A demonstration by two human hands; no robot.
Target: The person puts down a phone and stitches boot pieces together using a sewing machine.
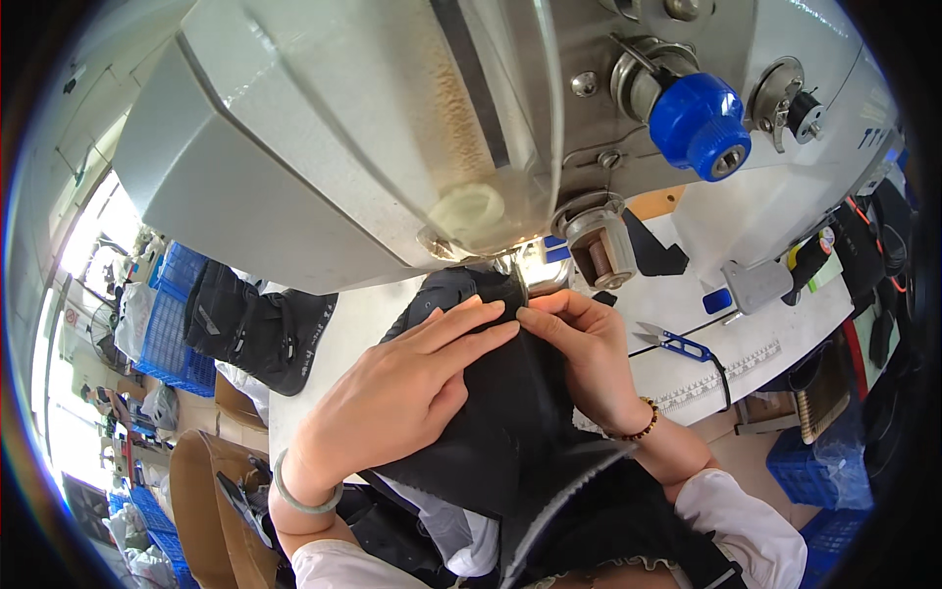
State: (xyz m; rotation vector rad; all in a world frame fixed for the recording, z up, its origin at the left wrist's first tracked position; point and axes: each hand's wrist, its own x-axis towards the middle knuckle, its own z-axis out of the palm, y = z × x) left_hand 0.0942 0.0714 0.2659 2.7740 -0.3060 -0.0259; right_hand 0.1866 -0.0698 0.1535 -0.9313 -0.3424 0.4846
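A piece of black fabric [515,412] runs from my lap up under the needle area of a large white sewing machine [314,147]. My left hand [388,393] lies on the fabric's left side, its fingers stretched toward the seam just below the needle. Opposite it, my right hand [581,348] pinches the fabric's edge between thumb and forefinger, close to the left fingertips. The machine head and the bunched fabric hide the needle tip. Grey-white lining [446,520] shows beneath the black layers.
Blue-handled thread snips [682,345] and a clear ruler [726,375] lie on the white table to the right. At the left edge sits a black sewn piece [260,329]. Blue crates [172,324] and a cardboard box [201,510] stand beyond it. A blue knob [699,126] juts from the machine.
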